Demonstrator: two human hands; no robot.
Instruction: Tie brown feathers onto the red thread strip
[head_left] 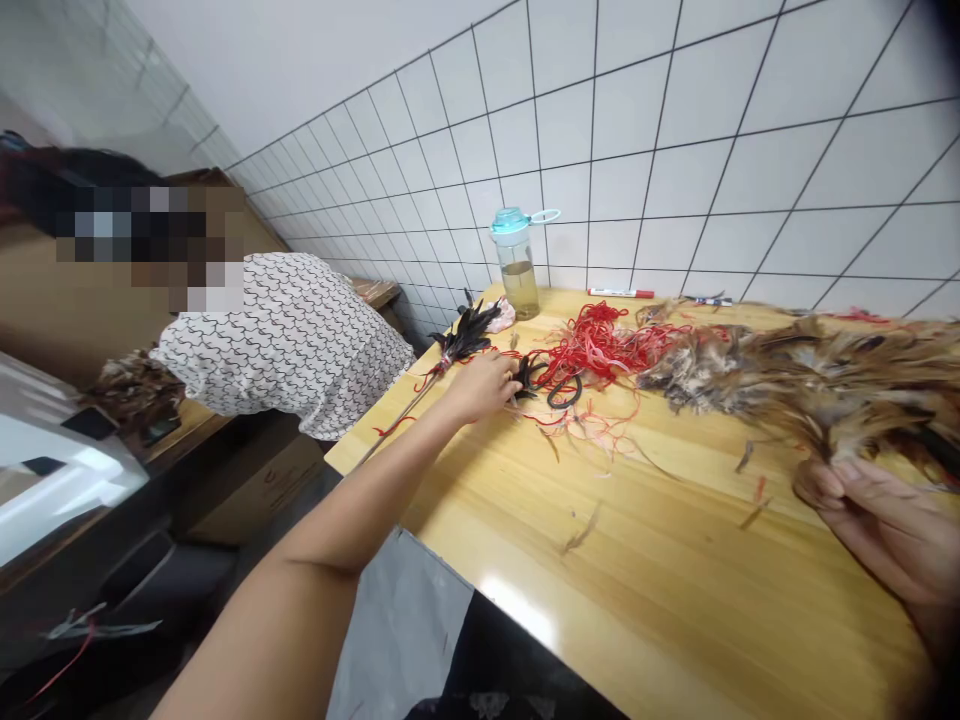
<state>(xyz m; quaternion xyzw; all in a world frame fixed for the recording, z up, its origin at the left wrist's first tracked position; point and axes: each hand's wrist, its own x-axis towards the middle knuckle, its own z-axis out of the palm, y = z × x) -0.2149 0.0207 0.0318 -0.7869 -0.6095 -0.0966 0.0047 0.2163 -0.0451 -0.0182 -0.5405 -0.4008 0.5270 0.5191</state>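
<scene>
Pinching a tuft of soft, streaky brown feathers [841, 440] between thumb and fingertips of the right hand [885, 520], above the glossy wood-grained surface [637, 560]. Reaching over the surface with the left hand [487, 388], fingers bent down beside black loops [564, 392] shaped like scissor handles; cannot tell whether gripping anything there. Can see, lying between the hands and cluttering the space, a snarled heap of thin red string [600, 340], meeting a long, fluffy feather pile [735, 365] on its right. Just beyond the left hand, can make out pointed black feathers [466, 332] bound to a slim rod [401, 420]. Farther back, can see a clear bottle [517, 275] with blue cap, a red-and-white marker [621, 293] and the square-tiled wall [637, 150].
</scene>
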